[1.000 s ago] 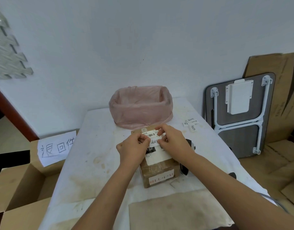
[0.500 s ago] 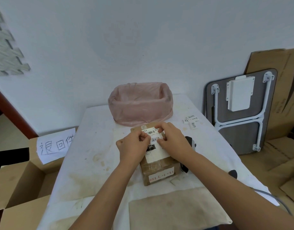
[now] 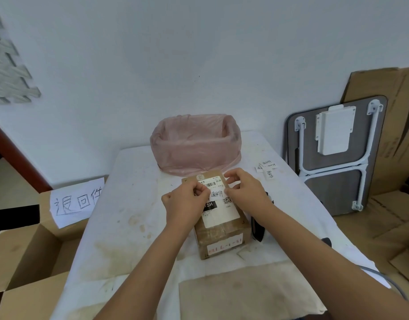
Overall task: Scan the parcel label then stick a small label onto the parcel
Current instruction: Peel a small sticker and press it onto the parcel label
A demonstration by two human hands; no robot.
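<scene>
Change: the small label point(image 3: 216, 194) is now lying lower on the shipping label point(image 3: 218, 205) than half a second ago, when both hands were holding it up nearer the barcode end; its handwritten characters are now showing in full between the two hands

Meaning for the task: the sticking step is looking well under way, with the small label being laid onto the parcel point(image 3: 218, 218) rather than carried toward it; the scan is probably already behind, since the scanner point(image 3: 256, 227) is lying untouched on the table point(image 3: 120, 218), just right of the parcel and partly hidden by the right forearm

Left hand: the left hand point(image 3: 185, 204) is curling almost closed, thumb and forefinger pinching the left end of the small label, the heel of the hand hovering over the parcel's left edge

Right hand: the right hand point(image 3: 244, 190) is curling loosely, fingertips meeting on the right end of the small label and holding it down toward the parcel's top; whether the end is fully pressed flat I cannot tell

Parcel: the parcel is sitting top-up on the table, just in front of the pink-lined bin point(image 3: 194, 146)

Spare labels: more handwritten slips point(image 3: 267, 168) are lying behind and to the right of the parcel, well apart from it

What is remaining: smoothing the small label flat across its whole length, judging from the pinch at both ends
</scene>
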